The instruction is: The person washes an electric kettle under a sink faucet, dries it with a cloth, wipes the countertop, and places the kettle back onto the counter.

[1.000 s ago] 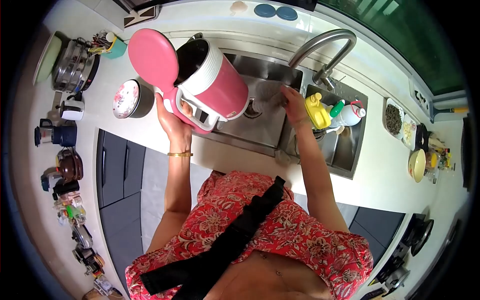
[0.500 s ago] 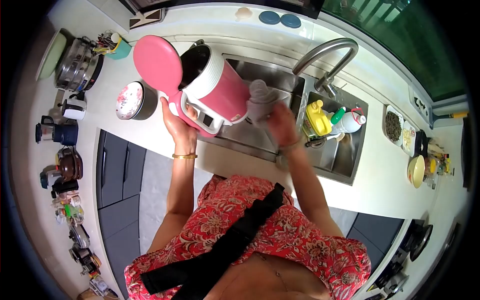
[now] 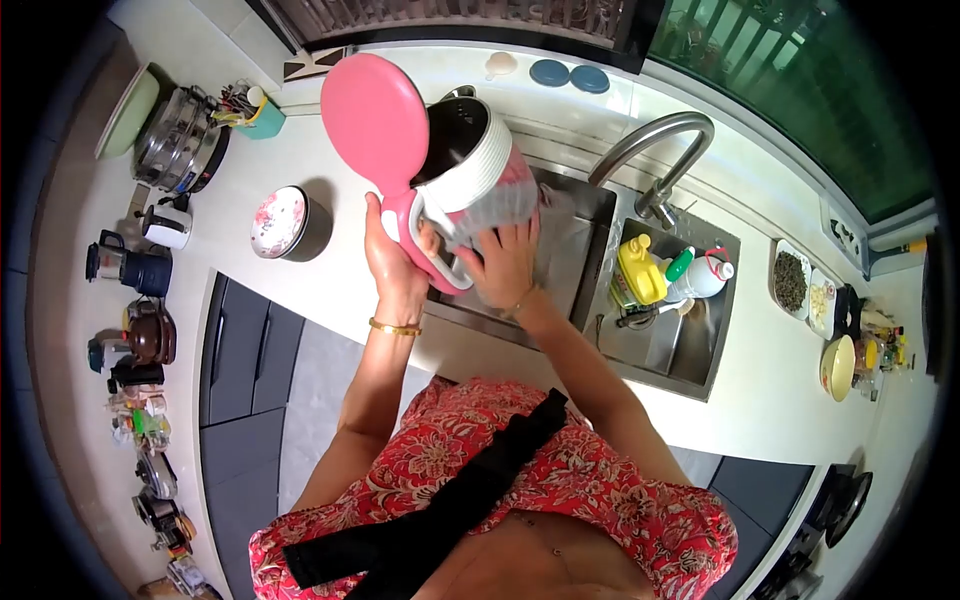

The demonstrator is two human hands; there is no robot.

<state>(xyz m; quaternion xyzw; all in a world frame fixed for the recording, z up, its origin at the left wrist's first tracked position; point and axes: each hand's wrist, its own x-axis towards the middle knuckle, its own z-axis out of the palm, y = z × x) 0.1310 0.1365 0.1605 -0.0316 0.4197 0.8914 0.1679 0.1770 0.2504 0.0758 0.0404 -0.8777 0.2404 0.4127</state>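
From my end of the head feed, I have the pink jug (image 3: 468, 185) right between the two hands, tilted, its lid (image 3: 373, 118) swung open beyond and to the left of the left hand (image 3: 395, 262). That hand is wrapped around the jug's handle, fingers curled through it (one gold bangle (image 3: 396, 328) sits on the wrist). The right hand (image 3: 507, 268) lies against the near right side of the jug, fingers out straight and apart, over what looks like a pale cloth (image 3: 500, 208); blur there means I can't tell how firmly it has the cloth, if it grips it at all.

I count one jug, one lid and one cloth at the hands. Beyond and right of the right hand sits one steel sink (image 3: 565, 285) with two basins and one tap (image 3: 655, 203). The smaller basin, further right, holds one yellow bottle (image 3: 640, 272) and one white bottle (image 3: 702, 283), among other items. Left of the left hand stands one flowered-top pot (image 3: 276, 222). Far beyond the right hand, two blue discs (image 3: 549, 72) lie side by side.
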